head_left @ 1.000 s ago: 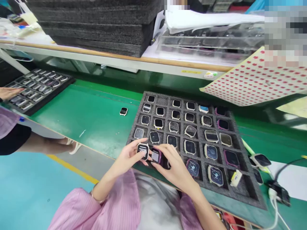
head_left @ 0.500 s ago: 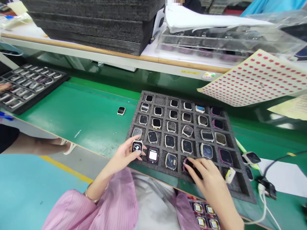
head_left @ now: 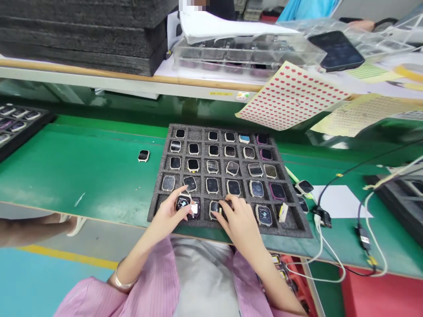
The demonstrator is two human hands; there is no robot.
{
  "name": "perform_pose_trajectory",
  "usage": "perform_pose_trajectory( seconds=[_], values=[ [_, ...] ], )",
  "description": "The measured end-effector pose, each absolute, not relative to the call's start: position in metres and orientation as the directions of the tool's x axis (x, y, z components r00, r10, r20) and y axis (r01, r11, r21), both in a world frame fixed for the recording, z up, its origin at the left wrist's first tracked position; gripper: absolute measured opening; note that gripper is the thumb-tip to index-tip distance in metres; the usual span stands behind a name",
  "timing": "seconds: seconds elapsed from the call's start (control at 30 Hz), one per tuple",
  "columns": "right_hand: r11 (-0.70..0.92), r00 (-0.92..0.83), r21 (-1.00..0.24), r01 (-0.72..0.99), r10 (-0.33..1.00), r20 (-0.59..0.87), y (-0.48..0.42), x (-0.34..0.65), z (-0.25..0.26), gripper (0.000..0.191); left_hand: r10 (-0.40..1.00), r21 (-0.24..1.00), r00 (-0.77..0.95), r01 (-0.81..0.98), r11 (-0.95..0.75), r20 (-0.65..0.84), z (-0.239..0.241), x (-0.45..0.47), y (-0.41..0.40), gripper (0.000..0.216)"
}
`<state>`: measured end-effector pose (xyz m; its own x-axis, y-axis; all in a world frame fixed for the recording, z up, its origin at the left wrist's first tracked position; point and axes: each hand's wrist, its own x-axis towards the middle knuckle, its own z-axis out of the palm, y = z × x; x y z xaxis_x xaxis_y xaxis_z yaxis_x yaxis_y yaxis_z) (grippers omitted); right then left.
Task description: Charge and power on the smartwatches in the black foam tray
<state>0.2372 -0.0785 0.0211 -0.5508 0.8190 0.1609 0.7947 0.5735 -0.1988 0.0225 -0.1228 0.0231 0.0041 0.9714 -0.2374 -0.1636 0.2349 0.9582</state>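
Note:
My left hand (head_left: 170, 211) holds a light-framed smartwatch (head_left: 183, 201) without a strap, its dial lit, between thumb and fingers above the front left of the grey foam tray (head_left: 231, 230). Partly behind its fingertips sits a purple-framed watch (head_left: 197, 207) with a white screen. My right hand (head_left: 243, 220) has thumb and fingers on a light-framed watch (head_left: 215, 208) lying in a front-row compartment. That hand hides the compartment to its right. Beyond it lies another watch with a lit dial (head_left: 263, 215). Several dark-screened watches fill the rows behind.
A loose watch (head_left: 143, 155) lies on the green bench left of the tray. Cables (head_left: 320, 220) and two watches are at the right. Above, the shelf bears black foam blocks (head_left: 82, 39), clear trays (head_left: 231, 55) and a phone (head_left: 337, 50); a red-dotted sticker sheet (head_left: 291, 97) hangs down.
My right hand has moved left, from the purple-framed watch to the light-framed one beside it. My left hand keeps its watch, now overlapping the white-screened one. The view has swung right.

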Motion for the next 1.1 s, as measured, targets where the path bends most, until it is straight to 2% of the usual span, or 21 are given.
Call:
perform_pose_trajectory(
  seconds=[0.07,0.23,0.37,0.47,0.53,0.6,0.7,0.77,0.83,0.97,1.1],
  values=[
    [0.565,-0.544,-0.237,0.790,0.825,0.153,-0.081,0.234,0.021,0.020,0.972,0.961,0.019,-0.148,0.235,-0.235,0.024,0.026,-0.124,0.058],
    [0.553,-0.551,-0.562,0.615,0.811,0.196,-0.090,0.233,0.010,0.028,0.981,0.979,-0.007,-0.073,0.192,-0.193,0.026,0.032,-0.128,0.060],
    [0.336,-0.429,-0.798,0.500,0.897,0.109,-0.087,0.237,0.009,0.044,0.984,0.984,-0.028,-0.032,0.175,-0.176,0.025,0.035,-0.129,0.059],
    [0.183,-0.423,-0.942,0.281,0.905,0.050,-0.078,0.243,0.020,0.027,0.983,0.984,-0.058,-0.049,0.171,-0.173,0.026,0.036,-0.129,0.053],
    [0.084,-0.456,-0.990,0.109,0.890,0.025,-0.073,0.244,0.028,0.017,0.980,0.981,-0.083,-0.075,0.176,-0.182,0.029,0.036,-0.129,0.050],
    [-0.062,-0.477,-0.998,-0.028,0.878,-0.042,-0.072,0.243,0.031,0.017,0.975,0.979,-0.106,-0.092,0.184,-0.193,0.031,0.035,-0.128,0.049],
    [-0.289,-0.537,-0.944,-0.159,0.828,-0.163,-0.073,0.238,0.030,0.033,0.971,0.976,-0.130,-0.107,0.190,-0.203,0.033,0.035,-0.128,0.048],
    [-0.380,-0.591,-0.900,-0.216,0.784,-0.190,-0.074,0.235,0.029,0.045,0.970,0.972,-0.118,-0.126,0.198,-0.213,0.033,0.034,-0.128,0.048],
    [-0.450,-0.641,-0.853,-0.266,0.743,-0.192,-0.074,0.234,0.029,0.049,0.970,0.968,-0.101,-0.146,0.205,-0.221,0.033,0.034,-0.129,0.049],
    [-0.518,-0.665,-0.799,-0.305,0.717,-0.211,-0.074,0.233,0.029,0.056,0.967,0.961,-0.090,-0.169,0.221,-0.238,0.034,0.033,-0.131,0.050],
    [-0.467,-0.612,-0.823,-0.323,0.767,-0.194,-0.075,0.233,0.025,0.047,0.967,0.958,-0.082,-0.177,0.225,-0.242,0.035,0.034,-0.131,0.050]
  ],
)
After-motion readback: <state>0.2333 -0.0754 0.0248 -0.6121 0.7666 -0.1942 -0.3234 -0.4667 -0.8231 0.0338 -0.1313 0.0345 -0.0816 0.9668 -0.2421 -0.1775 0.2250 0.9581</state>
